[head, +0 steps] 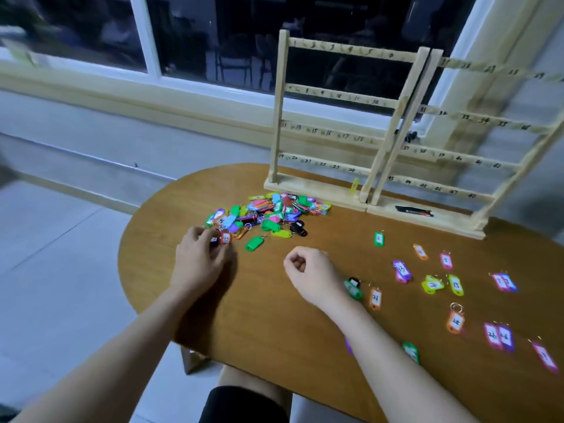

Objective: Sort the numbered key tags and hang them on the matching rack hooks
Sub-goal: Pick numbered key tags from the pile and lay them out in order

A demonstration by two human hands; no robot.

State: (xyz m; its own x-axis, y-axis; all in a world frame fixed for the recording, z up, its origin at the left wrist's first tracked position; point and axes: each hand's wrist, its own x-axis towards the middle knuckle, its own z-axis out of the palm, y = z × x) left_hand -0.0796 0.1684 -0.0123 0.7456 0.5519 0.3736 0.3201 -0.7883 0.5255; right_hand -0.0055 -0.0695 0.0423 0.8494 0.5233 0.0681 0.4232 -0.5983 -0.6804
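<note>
Many key tags (268, 213) heaped mid-frame on desk (259, 300): likely light, stiff, slippery plastic; pinch by body edges or ring. Left hand (200, 257) pinches orange tag (226, 238); right hand (311, 274) curled, empty.

Person, seen from a head-worn camera: two forearms, both bare from the wrist up to where the frame cuts them off, no sleeves showing. Left hand (198, 257) and right hand (314, 277) bare, with no gloves, rings, watch or bands to be made out. Fingers (297, 264) short-nailed as far as the blur allows. Lower body: dark, black-looking shorts (241, 406) with a plain hem, ending above a bare knee (253, 383) at the bottom edge.
</note>
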